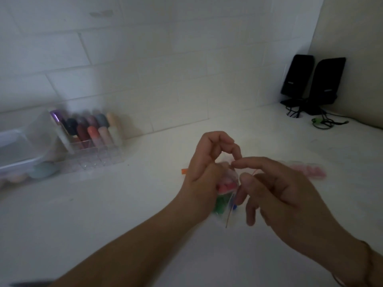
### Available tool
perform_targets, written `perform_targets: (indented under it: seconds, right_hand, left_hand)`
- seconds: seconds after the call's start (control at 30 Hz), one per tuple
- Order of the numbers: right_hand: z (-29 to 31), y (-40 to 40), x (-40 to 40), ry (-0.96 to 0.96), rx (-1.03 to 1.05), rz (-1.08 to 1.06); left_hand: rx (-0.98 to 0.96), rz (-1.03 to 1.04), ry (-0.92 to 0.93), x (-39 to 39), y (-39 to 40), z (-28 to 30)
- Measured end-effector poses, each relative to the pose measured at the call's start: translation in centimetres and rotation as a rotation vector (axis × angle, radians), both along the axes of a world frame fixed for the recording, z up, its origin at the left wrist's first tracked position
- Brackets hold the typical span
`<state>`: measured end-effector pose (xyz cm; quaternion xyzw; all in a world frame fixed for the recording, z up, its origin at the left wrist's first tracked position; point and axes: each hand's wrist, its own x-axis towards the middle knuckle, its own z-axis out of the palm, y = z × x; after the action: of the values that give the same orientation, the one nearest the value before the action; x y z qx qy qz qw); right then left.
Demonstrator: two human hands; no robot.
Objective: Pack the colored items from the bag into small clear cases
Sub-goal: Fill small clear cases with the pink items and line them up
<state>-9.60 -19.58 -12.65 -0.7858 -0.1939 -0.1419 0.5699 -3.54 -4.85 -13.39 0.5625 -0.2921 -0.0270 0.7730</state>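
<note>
Dim and blurred throughout, so fine detail lost. At centre, a small clear bag (224, 193) of colored items (227, 186), held between both hands above the white worktop (103, 214); red or pink pieces toward the top, green lower down, a speck of blue at the bag's 4 o'clock; exact shapes not readable. Left hand (204, 172) wrapped around the bag's left side, fingers (219, 141) curled in an arch over its top, hiding most of that edge. Right hand (275, 191) at the bag's 3 o'clock, index finger and thumb narrowed at the bag's upper edge; whether actually pinching the plastic, cannot tell. A small orange bit (184, 171) peeking out at the left hand's 9 o'clock, mostly hidden. Past the right hand, at 2 o'clock, a pale strip with pink pieces (306, 169), very hazy. Far off at 10 o'clock, a clear rack (97, 150) of colored tubes (91, 131), beside a clear tub (24, 146) cut off by the left border. At 1 o'clock, in the corner, two black speakers (313, 79) with tangled cables (323, 121).
</note>
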Motion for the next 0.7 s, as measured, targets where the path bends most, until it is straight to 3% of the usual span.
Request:
perform_targets:
  seconds: [0.1, 0.33, 0.57, 0.63, 0.7]
  right_hand:
    - [0.0, -0.2, 0.4, 0.129, 0.115, 0.08]
    - [0.7, -1.8, 1.2, 0.276, 0.354, 0.174]
    - [0.1, -2.2, 1.7, 0.095, 0.108, 0.089]
    - [0.6, -2.5, 1.8, 0.058, 0.147, 0.055]
    - [1.4, -3.3, 2.1, 0.054, 0.283, -0.035]
  left_hand:
    - [0.027, -0.103, -0.085, -0.2, 0.0, -0.1]
    - [0.084, 0.034, -0.2, 0.1, 0.5, 0.7]
    - [0.256, 0.243, -0.358, -0.6, 0.2, 0.4]
    - [0.303, 0.275, -0.367, -0.5, 0.2, 0.3]
    - [0.506, 0.29, -0.412, -0.1, 0.8, 0.1]
